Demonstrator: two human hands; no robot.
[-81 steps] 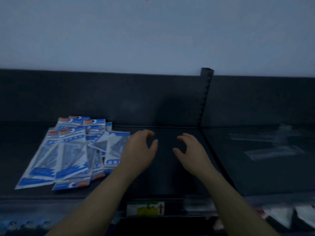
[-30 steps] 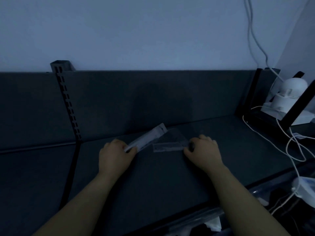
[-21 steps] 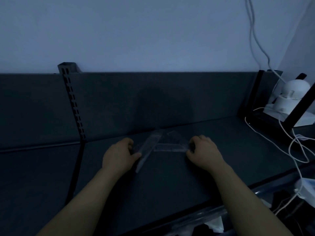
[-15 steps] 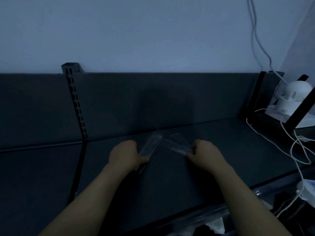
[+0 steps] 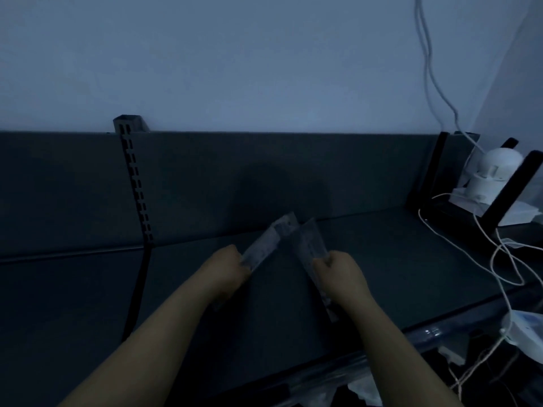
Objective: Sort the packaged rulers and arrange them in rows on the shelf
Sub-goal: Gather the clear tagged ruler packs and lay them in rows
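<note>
Two clear packaged rulers are lifted above the dark shelf [image 5: 382, 259]. My left hand [image 5: 226, 268] grips the left ruler [image 5: 270, 242], which slants up and to the right. My right hand [image 5: 343, 274] grips the right ruler [image 5: 308, 248], which slants up and to the left; its lower end pokes out below my hand. The upper ends of the two rulers nearly meet near the shelf's back panel. The light is dim and the print on the packages is unreadable.
A slotted upright post [image 5: 135, 183] divides the shelf at the left. At the right end stand a white device [image 5: 493, 174] and a tangle of white cables [image 5: 505, 259]. A white adapter [image 5: 526, 333] hangs past the front edge. The wall rises behind.
The view swung right from the blue ruler packs to this shelf bay. Both hands picked the two clear rulers up off the shelf and tilted them upright, their tops coming together.
</note>
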